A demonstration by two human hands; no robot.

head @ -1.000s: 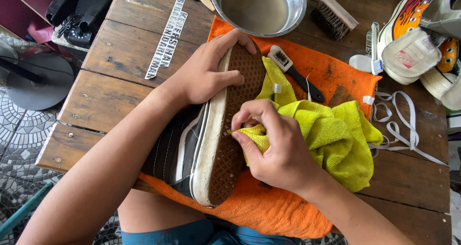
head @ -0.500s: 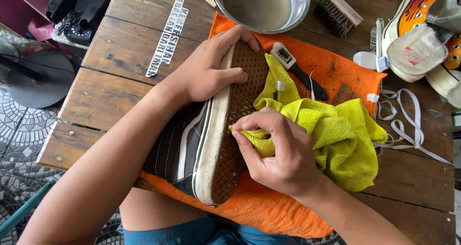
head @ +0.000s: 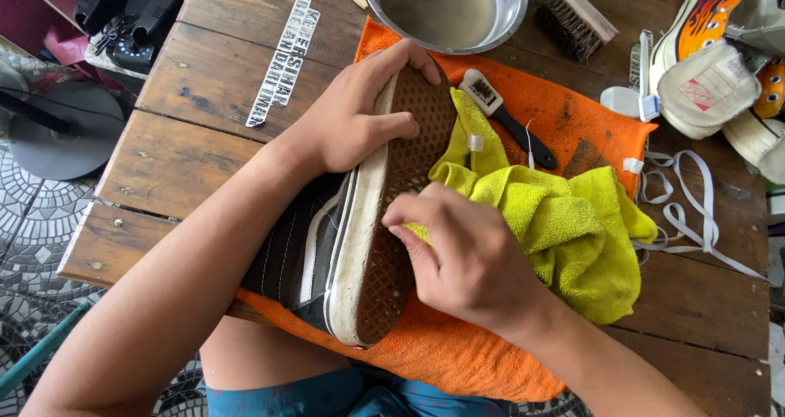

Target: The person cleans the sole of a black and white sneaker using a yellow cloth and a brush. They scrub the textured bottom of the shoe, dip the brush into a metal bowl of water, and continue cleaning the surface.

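A black sneaker [head: 307, 249] with white stripes lies on its side on an orange towel [head: 466, 351], its brown waffle sole [head: 401, 188] facing right. My left hand [head: 352, 110] grips the toe end of the shoe, thumb across the sole. My right hand [head: 466, 253] is closed on a bunched yellow-green cloth [head: 564, 229] and presses a fold of it against the middle of the sole. The rest of the cloth trails to the right over the towel.
A metal bowl [head: 448, 8] of murky water stands at the far edge. A small black-handled brush [head: 507, 118] lies on the towel, a wooden scrub brush [head: 572, 20] behind it. Other sneakers [head: 719, 65] and loose white laces [head: 687, 221] lie at right. The wooden table edge [head: 123, 262] is at left.
My right hand with the cloth has slid a little up along the sole. The left hand keeps its hold on the toe end.
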